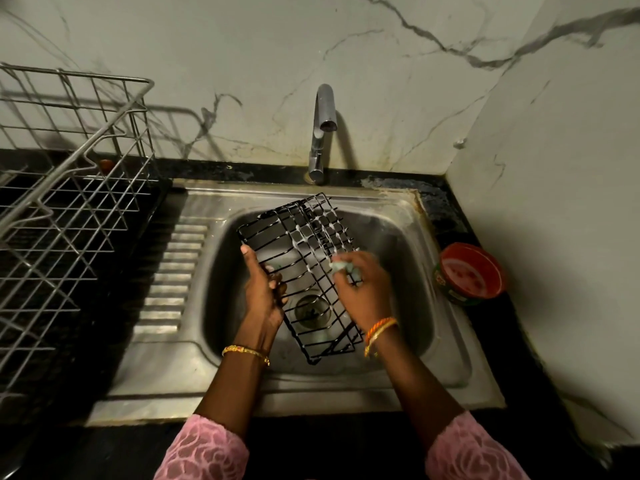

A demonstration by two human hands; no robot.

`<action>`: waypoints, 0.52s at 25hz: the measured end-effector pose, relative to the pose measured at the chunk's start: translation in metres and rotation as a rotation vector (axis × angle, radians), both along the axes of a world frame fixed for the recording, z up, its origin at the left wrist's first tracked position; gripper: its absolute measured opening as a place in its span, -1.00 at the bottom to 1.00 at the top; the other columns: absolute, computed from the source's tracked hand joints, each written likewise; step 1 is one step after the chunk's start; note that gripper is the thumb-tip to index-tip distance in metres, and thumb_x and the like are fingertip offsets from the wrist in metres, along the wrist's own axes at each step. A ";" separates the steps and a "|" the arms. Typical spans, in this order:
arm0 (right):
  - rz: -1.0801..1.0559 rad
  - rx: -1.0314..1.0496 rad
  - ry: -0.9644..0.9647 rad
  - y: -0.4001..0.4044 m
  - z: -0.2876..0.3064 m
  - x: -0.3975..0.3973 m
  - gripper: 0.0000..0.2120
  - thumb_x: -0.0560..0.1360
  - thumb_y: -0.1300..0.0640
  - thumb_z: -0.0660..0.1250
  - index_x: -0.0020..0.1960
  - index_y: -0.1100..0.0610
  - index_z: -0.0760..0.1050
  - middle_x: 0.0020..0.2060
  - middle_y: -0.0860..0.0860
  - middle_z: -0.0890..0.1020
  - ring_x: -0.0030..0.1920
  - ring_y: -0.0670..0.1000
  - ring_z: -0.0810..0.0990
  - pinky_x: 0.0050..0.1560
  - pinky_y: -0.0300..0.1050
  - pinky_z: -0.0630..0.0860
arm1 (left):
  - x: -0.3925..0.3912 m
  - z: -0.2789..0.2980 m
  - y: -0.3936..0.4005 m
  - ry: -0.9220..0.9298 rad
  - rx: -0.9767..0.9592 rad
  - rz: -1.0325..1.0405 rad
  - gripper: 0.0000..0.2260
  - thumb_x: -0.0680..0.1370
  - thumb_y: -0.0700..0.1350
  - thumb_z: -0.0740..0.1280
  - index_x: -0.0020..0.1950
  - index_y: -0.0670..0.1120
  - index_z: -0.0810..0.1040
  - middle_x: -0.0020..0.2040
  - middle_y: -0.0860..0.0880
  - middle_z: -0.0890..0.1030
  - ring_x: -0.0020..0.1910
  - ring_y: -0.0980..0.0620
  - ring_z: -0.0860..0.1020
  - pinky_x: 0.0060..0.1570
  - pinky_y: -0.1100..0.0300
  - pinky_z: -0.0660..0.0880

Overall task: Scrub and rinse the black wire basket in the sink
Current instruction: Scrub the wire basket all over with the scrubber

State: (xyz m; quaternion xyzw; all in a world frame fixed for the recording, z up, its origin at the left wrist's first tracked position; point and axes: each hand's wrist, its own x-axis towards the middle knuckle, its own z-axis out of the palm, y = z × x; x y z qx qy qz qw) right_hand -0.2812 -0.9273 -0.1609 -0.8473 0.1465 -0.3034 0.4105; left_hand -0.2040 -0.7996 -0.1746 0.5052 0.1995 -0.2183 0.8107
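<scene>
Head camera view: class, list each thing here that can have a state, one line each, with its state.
Black wire basket: tilted over the sink, soapy at its far end.
Tap: off, no water running.
Left hand: grips the basket's left edge.
Right hand: holds a pale scrubber against the wires.
Sink: unplugged, drain visible.
Red bowl: upright on the counter.

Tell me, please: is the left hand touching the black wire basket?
Touching. The head view shows the left hand gripping the black wire basket at its left edge, fingers curled round the wires.
</scene>
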 end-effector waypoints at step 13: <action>0.053 -0.008 -0.067 -0.019 -0.007 0.034 -0.88 0.35 0.39 0.39 -0.13 0.26 0.57 -0.15 0.10 0.58 -0.15 -0.04 0.53 -0.09 -0.32 0.53 | 0.038 0.000 -0.006 0.005 -0.013 0.029 -0.51 0.47 0.41 0.12 -0.37 0.02 0.28 -0.61 0.10 0.26 -0.64 0.16 0.19 -0.50 0.32 0.08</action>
